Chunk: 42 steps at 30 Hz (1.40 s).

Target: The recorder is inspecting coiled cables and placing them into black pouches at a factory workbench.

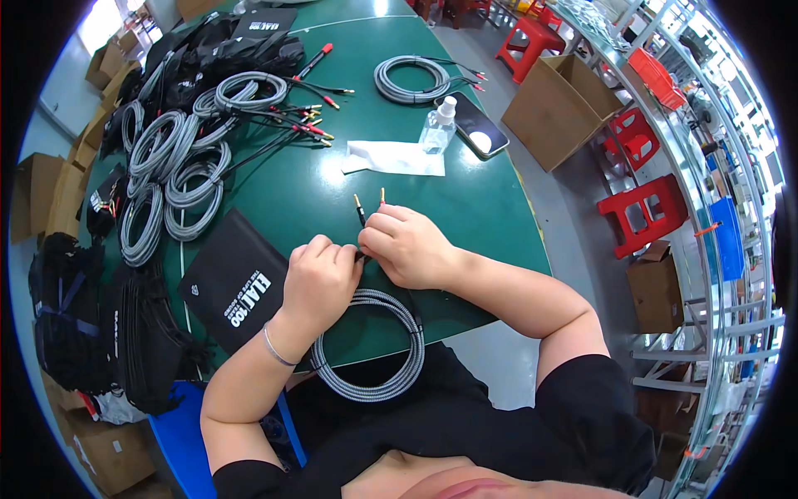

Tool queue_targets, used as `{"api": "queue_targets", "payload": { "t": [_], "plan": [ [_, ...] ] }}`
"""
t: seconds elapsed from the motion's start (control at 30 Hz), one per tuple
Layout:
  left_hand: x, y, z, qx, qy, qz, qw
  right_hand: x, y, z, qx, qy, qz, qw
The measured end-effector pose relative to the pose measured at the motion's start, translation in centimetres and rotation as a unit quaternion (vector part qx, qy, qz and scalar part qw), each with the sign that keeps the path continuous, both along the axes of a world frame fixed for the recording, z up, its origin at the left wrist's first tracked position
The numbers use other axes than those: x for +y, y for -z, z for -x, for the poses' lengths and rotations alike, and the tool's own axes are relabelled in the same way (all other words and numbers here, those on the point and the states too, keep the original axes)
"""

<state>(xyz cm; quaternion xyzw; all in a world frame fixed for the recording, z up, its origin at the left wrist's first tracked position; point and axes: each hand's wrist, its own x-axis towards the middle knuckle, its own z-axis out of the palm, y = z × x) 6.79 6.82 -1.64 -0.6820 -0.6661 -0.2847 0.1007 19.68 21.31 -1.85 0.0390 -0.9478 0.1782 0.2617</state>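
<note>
A coiled grey braided cable [371, 392] lies at the table's near edge, bound with dark ties. My left hand [320, 279] is closed in a pinch at the dark end leads of this cable, above the coil. Right beside it, my right hand [409, 248] grips the same leads with bent fingers. Two gold-tipped plugs stick out beyond my right hand, one with a black sleeve [361, 212] and one with red on it [382, 197]. The exact spot between my fingertips is hidden. A black printed pouch [233, 279] lies left of my left hand.
Several coiled grey cables [158, 141] are heaped at the left beside black bags [66, 308]. Farther off are a white cloth [391, 158], a clear spray bottle [438, 126], a phone [472, 126] and another coil [411, 79]. An open carton [557, 108] and red stools [644, 216] stand right.
</note>
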Motion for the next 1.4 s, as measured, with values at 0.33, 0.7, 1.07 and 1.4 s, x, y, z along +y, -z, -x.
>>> {"api": "queue_targets", "payload": {
  "t": [0.33, 0.7, 1.07, 1.4],
  "plan": [
    [-0.6, 0.4, 2.4, -0.591, 0.119, 0.186, 0.776, 0.7, 0.0, 0.0, -0.043, -0.082, 0.301, 0.949],
    [-0.5, -0.4, 2.5, -0.748, 0.144, 0.227, 0.607, 0.9, 0.0, 0.3, 0.155, -0.087, 0.035, 0.983],
    [-0.6, -0.5, 0.9, -0.481, 0.104, 0.144, 0.859, 0.6, -0.3, 0.1, 0.13, -0.074, -0.077, 0.986],
    [-1.9, -5.5, 0.4, -0.22, -0.001, 0.352, 0.91, 2.5, 0.1, -0.3, 0.063, 0.063, 0.091, 0.992]
  ]
}}
